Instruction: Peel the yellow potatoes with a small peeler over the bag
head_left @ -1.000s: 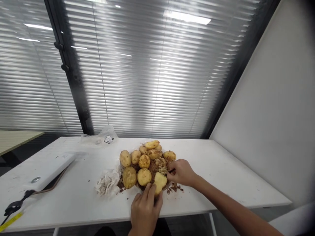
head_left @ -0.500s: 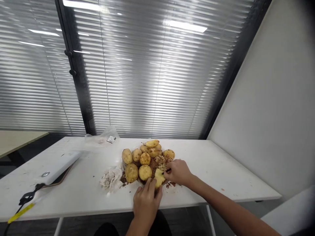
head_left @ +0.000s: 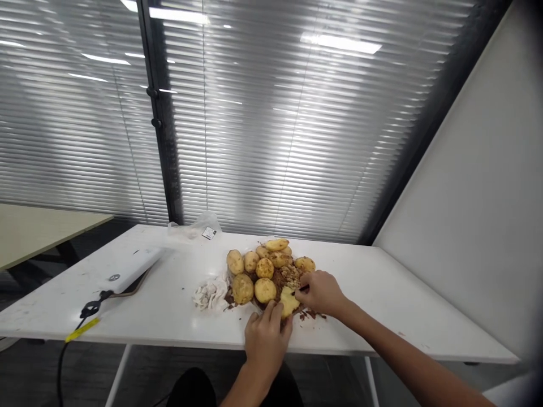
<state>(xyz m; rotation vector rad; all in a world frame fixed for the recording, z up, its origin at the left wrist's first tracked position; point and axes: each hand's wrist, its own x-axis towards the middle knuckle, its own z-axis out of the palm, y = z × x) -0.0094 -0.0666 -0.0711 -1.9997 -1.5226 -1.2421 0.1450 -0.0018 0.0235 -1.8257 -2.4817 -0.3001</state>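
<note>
A pale yellow potato (head_left: 289, 301), its flesh bare, is held by my left hand (head_left: 266, 333) near the table's front edge. The fingers of that hand close over the potato's left side. My right hand (head_left: 323, 294) grips a thin dark tool (head_left: 302, 289), whose tip meets the upper right of the potato. Most of the tool is hidden in the fist, so its kind does not show. Behind the hands lies a heap of several potatoes, among them a round one (head_left: 265, 290) and a larger browner one (head_left: 242, 289). Brown peelings (head_left: 290, 275) lie between them.
Crumpled white tissue (head_left: 211, 294) sits left of the heap on the white table (head_left: 169, 322). A clear plastic bag (head_left: 195, 227) with a label is at the back. To the left is a white box-like device (head_left: 131, 268) with a black cable (head_left: 61, 362). Blinds rise behind.
The camera view has turned, so the whole scene sits farther right. Both hands keep the same hold on the potato and the dark tool, with hardly any shift between them.
</note>
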